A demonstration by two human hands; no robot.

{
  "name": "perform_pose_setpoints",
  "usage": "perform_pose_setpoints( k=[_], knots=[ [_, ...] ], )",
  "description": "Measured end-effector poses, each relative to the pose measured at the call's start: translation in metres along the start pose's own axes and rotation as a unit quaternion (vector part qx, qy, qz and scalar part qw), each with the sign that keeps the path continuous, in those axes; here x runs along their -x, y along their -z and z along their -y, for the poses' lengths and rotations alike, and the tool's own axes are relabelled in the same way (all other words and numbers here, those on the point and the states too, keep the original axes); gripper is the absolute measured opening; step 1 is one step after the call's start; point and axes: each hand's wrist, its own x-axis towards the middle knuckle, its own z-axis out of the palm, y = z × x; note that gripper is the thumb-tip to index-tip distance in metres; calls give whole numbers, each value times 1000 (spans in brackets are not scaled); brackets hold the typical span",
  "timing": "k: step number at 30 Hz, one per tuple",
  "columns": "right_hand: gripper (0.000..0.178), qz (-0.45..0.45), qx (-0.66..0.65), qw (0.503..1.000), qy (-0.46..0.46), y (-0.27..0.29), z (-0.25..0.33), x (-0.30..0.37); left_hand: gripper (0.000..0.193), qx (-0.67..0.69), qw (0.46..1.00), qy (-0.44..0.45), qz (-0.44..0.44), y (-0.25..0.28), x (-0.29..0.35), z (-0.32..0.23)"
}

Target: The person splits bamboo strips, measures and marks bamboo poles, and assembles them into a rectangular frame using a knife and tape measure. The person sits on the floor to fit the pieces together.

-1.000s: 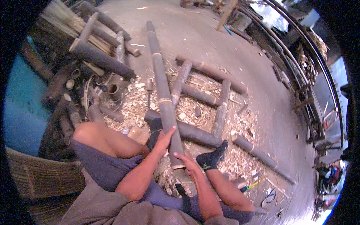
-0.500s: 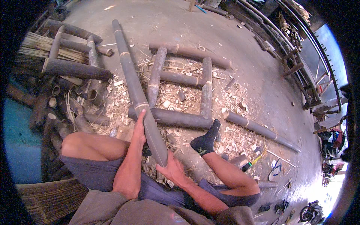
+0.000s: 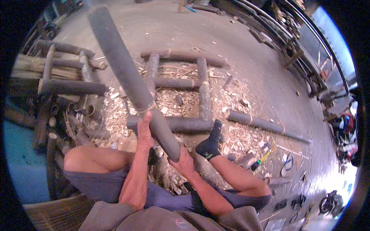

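A long dark bamboo pole [image 3: 125, 73] slants from between my legs up to the far left, its far end raised off the floor. My left hand [image 3: 144, 131] is closed around it just below a pale joint ring, thumb on top. At the near end, my right hand [image 3: 183, 163] grips the pole, partly hidden behind it. Beyond my hands lies a bamboo frame [image 3: 189, 125] on the floor, with two long bars, two uprights and a middle crossbar. The held pole passes over the frame's left side and hides part of it.
Pale chips [image 3: 173, 102] litter the floor. Another bamboo pole [image 3: 266, 127] lies to the right, near a yellow-bladed tool [image 3: 256, 164] and a flip-flop [image 3: 287, 164]. A second bamboo frame [image 3: 73, 85] stands at left above stacked bamboo pieces. My socked foot [image 3: 210, 144] rests beside the near frame.
The pole's far end has risen and swung left, so it looks thicker and closer. Both hands still hold it, the right a little farther right. The view has shifted slightly.
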Motion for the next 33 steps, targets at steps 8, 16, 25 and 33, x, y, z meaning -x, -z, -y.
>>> perform_pose_setpoints(
  k=[8, 16, 25, 33],
  knots=[
    [100, -123, -11, 992, -35, -6, -7, -38, 64, -89, 956, -278, 4, -73, -12, -28],
    [84, 42, 73, 986, -144, -25, -55, 5, 70, -108, 940, -307, 106, -128, -42, -23],
    [77, 7, 19, 992, -126, -17, -53, -1, 82, -176, 922, -314, 146, -134, -45, 5],
    [77, 6, 35, 991, -132, -23, -56, -2, 84, -184, 936, -244, 173, -141, -47, 11]
  ],
)
